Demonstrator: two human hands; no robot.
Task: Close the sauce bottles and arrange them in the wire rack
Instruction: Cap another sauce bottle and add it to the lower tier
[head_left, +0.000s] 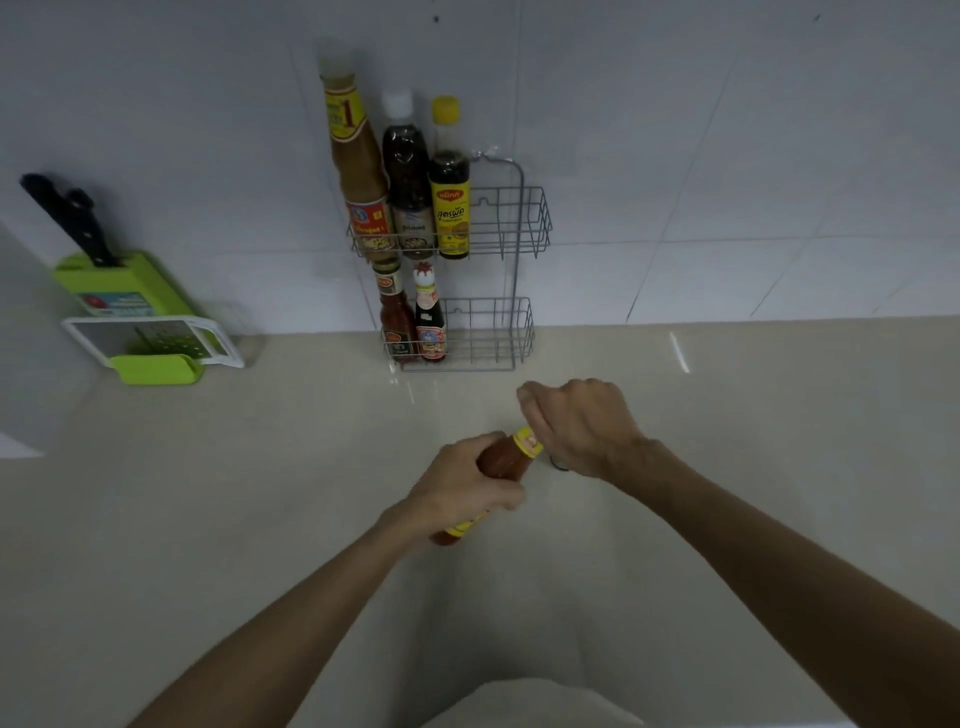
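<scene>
A red sauce bottle (503, 457) with yellow bands is tilted above the counter, gripped round its body by my left hand (462, 488). My right hand (582, 426) is closed over the bottle's top end, hiding the cap. The two-tier wire rack (514, 228) hangs on the tiled wall. Its upper basket holds a tall brown sauce bottle (358, 161), a dark bottle with a white cap (408, 171) and a yellow-capped bottle (449, 202). The lower basket (493, 332) holds a red sauce bottle (396, 317) and a dark bottle with a red-and-white cap (429, 317).
A green knife block with a black-handled knife (111, 270) and a green-and-white grater (150, 343) stand at the back left of the beige counter (260, 493). The right halves of both rack baskets hold nothing. A small dark object (560, 466) lies under my right wrist.
</scene>
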